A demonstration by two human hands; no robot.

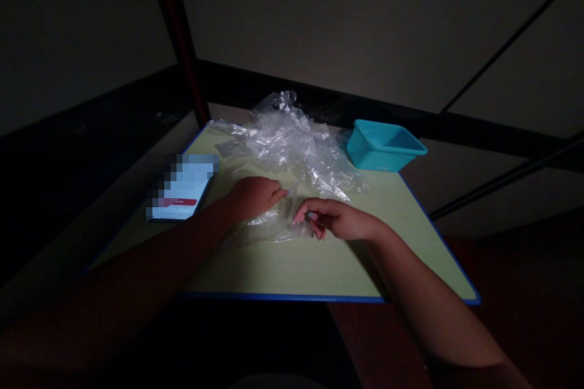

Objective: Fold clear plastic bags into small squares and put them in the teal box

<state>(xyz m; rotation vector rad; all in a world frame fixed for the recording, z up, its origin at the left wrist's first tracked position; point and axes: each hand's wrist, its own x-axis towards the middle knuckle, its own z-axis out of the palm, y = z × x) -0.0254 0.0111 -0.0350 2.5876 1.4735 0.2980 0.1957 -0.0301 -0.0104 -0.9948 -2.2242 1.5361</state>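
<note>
A thin clear plastic bag [269, 222] lies on the table in front of me, spread between my hands. My left hand [255, 196] is at its far left side, palm down, with thumb and fingers pinched together on the film. From the right, my right hand [337, 217] reaches in with curled fingers, its fingertips closed at the bag's right edge. The exact grip of those fingertips is hard to make out. Just beyond both hands rises a crumpled heap of clear plastic bags [283, 140], shiny and loose.
A turquoise plastic basket [381, 158] stands at the back right edge of the table. On the left lies a phone [182, 191] with a lit, blurred screen. The pale yellow-green table [283, 273] has a blue rim. Walls stand close behind it; the surroundings are dark.
</note>
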